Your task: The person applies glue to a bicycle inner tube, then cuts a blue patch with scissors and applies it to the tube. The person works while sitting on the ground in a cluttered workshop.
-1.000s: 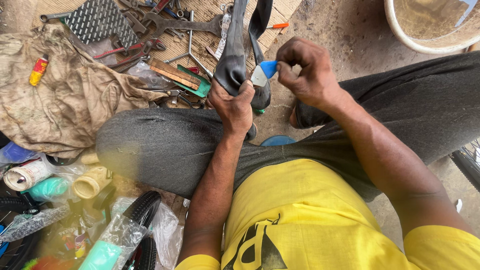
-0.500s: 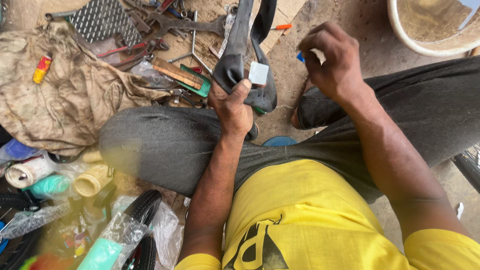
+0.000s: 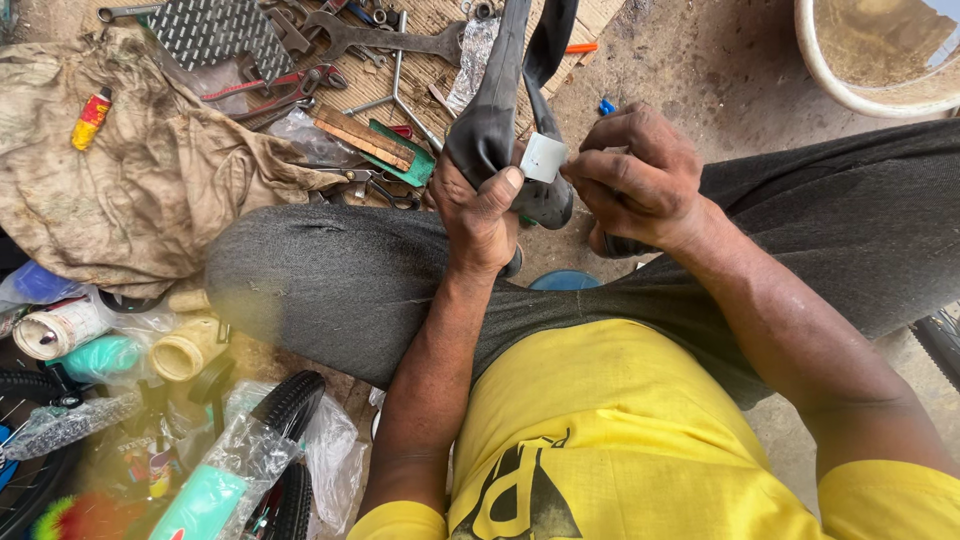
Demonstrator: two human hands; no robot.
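The left hand [image 3: 480, 205] is gripping the folded black inner tube [image 3: 495, 120], thumb pinning a small pale patch [image 3: 545, 157] beside it; the right hand [image 3: 635, 180] is pinching the patch's edge. Judging by this, a slipping thumb could be leaving the patch crooked

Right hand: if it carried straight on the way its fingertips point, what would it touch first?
Most likely the small pale patch on the black inner tube, just left of the right hand; its fingertips look already at the patch's edge, though depth is unclear.
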